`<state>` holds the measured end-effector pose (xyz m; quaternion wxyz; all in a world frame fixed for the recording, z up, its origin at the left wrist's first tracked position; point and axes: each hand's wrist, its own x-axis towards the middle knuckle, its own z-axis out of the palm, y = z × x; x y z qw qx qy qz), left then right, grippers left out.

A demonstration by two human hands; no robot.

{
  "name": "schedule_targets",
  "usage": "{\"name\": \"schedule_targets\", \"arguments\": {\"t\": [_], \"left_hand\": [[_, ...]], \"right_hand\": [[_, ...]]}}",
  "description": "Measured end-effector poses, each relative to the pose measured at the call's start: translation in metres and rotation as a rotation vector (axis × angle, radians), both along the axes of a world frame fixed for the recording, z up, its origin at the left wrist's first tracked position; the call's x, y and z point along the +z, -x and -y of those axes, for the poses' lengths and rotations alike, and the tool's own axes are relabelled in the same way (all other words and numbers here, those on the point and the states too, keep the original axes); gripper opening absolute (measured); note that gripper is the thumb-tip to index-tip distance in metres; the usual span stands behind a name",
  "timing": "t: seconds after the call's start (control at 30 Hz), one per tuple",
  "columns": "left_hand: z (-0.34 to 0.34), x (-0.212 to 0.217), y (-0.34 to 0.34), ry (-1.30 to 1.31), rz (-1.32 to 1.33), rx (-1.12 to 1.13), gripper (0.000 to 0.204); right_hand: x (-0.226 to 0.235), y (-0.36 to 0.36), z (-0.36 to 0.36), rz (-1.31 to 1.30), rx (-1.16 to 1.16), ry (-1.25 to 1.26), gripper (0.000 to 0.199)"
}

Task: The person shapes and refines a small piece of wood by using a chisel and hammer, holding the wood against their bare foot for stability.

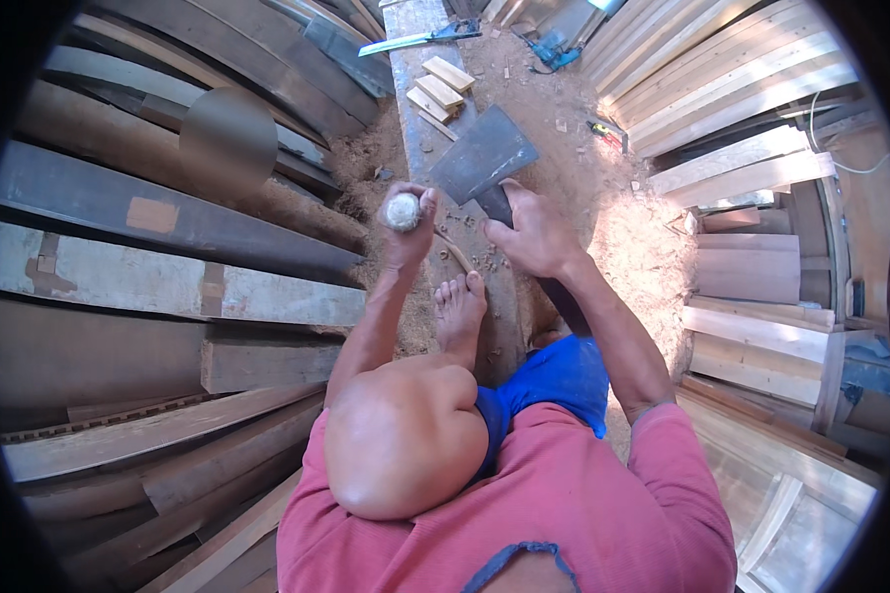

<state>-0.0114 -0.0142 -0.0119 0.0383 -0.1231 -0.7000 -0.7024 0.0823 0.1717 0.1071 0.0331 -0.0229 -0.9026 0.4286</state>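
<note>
Our hands are apart, each clamped on something: the left hand (411,232) around a pale round-ended object (401,211), the right hand (536,232) on the handle of a dark broad-bladed tool (486,153). We hold its blade out on the far side, perhaps to keep it clear of our fingers. Our bare foot (460,301) seems to rest on the low surface (420,148), where wooden blocks (437,91) lie farther off, near a handsaw (425,39). Timber stacks (148,267) line the left and right; sawdust (653,262) covers the floor.
</note>
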Motion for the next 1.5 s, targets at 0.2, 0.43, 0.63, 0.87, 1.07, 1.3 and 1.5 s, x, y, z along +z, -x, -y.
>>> {"name": "schedule_targets", "arguments": {"t": [0.2, 0.43, 0.63, 0.87, 1.07, 1.3, 1.5], "left_hand": [[0.014, -0.020, 0.010, 0.581, 0.170, -0.295, 0.021], [0.022, -0.084, -0.022, 0.882, 0.302, -0.409, 0.038], [0.018, -0.093, -0.014, 0.888, 0.448, -0.250, 0.037], [0.042, -0.081, -0.010, 0.467, 0.480, -0.406, 0.033], [0.042, -0.052, -0.017, 0.115, 0.580, -0.575, 0.045], [0.053, -0.061, -0.015, 0.293, 0.438, -0.557, 0.036], [0.050, -0.054, -0.015, 0.424, 0.347, -0.547, 0.022]], "right_hand": [[-0.109, 0.017, -0.004, 0.398, -0.040, 0.106, 0.042], [-0.170, 0.039, 0.021, 0.403, -0.007, -0.247, 0.038], [-0.171, 0.013, 0.023, 0.349, 0.014, -0.419, 0.040], [-0.184, -0.011, 0.041, 0.262, 0.123, -0.223, 0.039], [-0.177, -0.011, 0.060, 0.369, 0.091, -0.179, 0.027], [-0.176, -0.019, 0.058, 0.335, 0.076, -0.208, 0.025], [-0.168, -0.013, 0.058, 0.396, 0.067, -0.250, 0.027]]}}
